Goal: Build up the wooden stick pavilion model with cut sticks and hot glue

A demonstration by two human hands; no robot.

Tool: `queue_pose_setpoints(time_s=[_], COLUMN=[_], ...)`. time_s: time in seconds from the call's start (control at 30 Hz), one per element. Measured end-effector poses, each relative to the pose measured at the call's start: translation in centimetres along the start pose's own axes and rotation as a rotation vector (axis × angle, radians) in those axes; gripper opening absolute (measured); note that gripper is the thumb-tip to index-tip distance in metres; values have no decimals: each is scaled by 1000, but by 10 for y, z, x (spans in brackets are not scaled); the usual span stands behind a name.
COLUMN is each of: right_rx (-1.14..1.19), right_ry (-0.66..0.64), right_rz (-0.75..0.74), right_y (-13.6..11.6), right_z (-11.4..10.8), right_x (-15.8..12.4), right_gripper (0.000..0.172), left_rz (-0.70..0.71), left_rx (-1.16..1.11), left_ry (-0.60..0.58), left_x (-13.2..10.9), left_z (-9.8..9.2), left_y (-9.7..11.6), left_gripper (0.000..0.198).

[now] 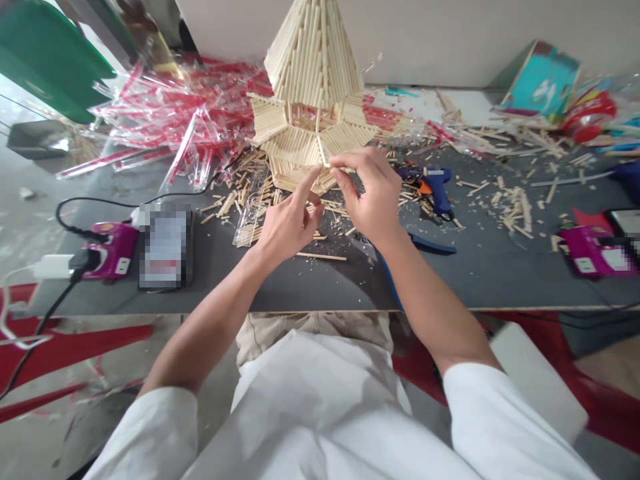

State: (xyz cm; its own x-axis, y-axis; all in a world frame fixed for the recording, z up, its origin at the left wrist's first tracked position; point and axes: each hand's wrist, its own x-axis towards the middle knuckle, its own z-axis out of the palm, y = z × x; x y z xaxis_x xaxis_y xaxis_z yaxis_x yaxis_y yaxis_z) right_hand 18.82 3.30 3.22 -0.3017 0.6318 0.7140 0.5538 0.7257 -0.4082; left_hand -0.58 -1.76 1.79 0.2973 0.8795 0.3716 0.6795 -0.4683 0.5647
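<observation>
Indoors, a littered dark table (pixel 320 280) stands against a pale wall (pixel 450 33).

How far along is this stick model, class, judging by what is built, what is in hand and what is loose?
Done: the stick tower has its cone roof and eaves. In hand: the left hand and right hand pinch a small stick at the lower tier. Left: loose cut sticks litter the table.

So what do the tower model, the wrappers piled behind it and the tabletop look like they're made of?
Tower model: pale, unpainted wooden sticks laid side by side, matte, probably bamboo or light wood. The left hand and right hand meet at its lower edge. Wrappers: thin clear plastic film with red print, glossy and crinkled. Tabletop: a dark grey matte sheet over a board whose pale edge looks like plywood.
</observation>
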Motion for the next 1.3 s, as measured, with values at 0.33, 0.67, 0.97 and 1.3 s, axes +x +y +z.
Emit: queue_pose_setpoints(time_s=[0.33, 0.67, 0.97, 1.3], right_rx=[22, 21, 59, 73], right_ry=[-35, -47, 2, 34], right_rz=[45, 50, -9, -72], right_y=[-1, -2, -1, -3], right_z=[0, 3, 3, 2], right_x=[2, 2, 4, 5], right_gripper=[36, 37, 33, 22], left_rz=[-6, 39, 41, 63], left_rx=[41, 86, 82, 185], left_ry=[-11, 21, -22, -4], left_x=[1, 2, 4, 3], left_z=[0, 5, 4, -1], left_y=[5, 3, 3, 4], left_gripper=[65, 66, 70, 64])
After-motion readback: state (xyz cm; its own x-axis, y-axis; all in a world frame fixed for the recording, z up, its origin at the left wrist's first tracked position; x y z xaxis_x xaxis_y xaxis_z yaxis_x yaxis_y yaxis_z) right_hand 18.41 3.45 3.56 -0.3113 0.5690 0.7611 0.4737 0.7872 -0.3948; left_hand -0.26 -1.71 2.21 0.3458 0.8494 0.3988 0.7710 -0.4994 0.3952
